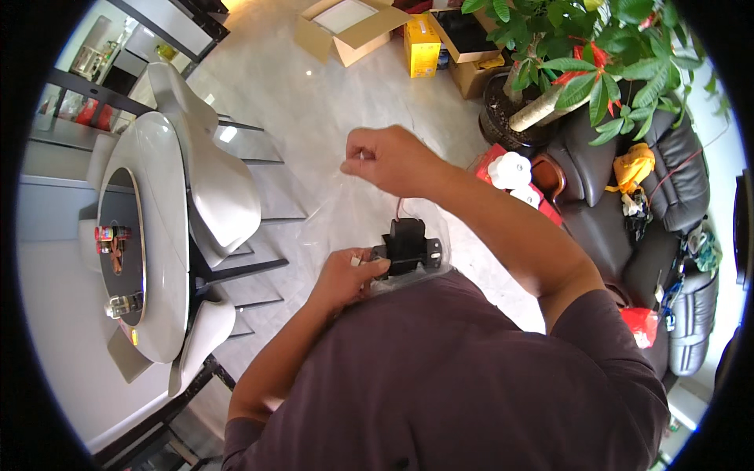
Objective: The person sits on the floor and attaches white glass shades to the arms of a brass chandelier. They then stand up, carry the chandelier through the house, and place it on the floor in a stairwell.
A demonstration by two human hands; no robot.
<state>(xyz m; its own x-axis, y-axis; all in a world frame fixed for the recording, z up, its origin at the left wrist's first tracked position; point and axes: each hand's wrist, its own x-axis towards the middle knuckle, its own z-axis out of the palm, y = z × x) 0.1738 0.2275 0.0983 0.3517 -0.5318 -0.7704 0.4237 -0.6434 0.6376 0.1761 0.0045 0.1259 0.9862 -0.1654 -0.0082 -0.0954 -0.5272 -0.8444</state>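
My left hand [345, 276] grips a black device [408, 243] by its left edge, with the thumb on top. The device has a blocky body, a flange with holes at its right side and a thin reddish wire [399, 209] rising from its top. Clear plastic [438, 269] lies around and under it, close against my shirt. Above and to the left of the device, my right hand [393, 161] is raised in the air with its fingers curled and pinched. Whatever those fingers may hold is too small to make out.
At left stand an oval table [161, 235] and pale chairs [224, 196]. An open cardboard box [353, 31] and a yellow box [422, 45] sit on the floor ahead. A potted plant [503, 118] and a dark leather sofa [589, 228] with scattered things are at right.
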